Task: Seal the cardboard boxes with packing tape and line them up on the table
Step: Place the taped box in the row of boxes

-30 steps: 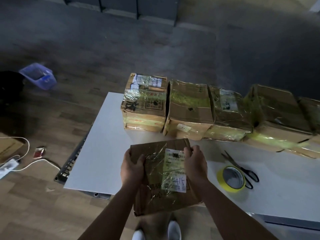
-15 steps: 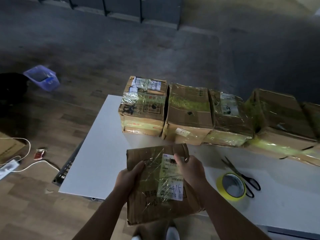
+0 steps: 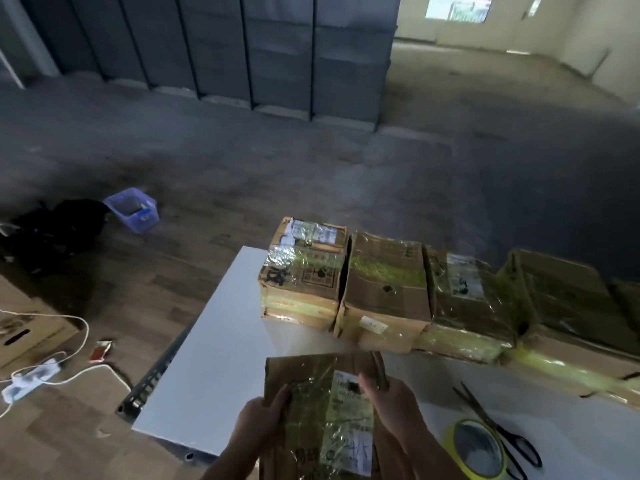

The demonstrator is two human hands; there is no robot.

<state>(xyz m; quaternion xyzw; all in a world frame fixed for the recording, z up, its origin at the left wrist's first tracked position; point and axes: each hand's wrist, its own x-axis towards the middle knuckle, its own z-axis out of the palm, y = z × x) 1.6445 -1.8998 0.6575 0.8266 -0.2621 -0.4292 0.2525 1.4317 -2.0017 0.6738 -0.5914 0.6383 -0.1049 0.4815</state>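
Note:
I hold a flat brown cardboard box [image 3: 304, 382] with a white label and clear tape over the near edge of the white table [image 3: 214, 358]. My left hand [image 3: 259, 420] grips its left edge, thumb on top. My right hand [image 3: 391, 400] grips its top right part. Several taped boxes stand in a row along the table's far side, from the leftmost box [image 3: 304, 271] to the right edge of view. A yellow tape roll [image 3: 479, 448] lies to the right of my right hand, with black scissors [image 3: 502, 431] beside it.
On the floor at the left lie a blue plastic basket [image 3: 133, 209], a dark bag [image 3: 55, 226], a power strip with white cables [image 3: 31, 379] and an open cardboard carton [image 3: 20, 330]. Grey panels [image 3: 242, 46] stand at the back.
The view has tilted up, so the box and my hands sit lower in frame. My right hand has slid from the box's right edge to its top right part.

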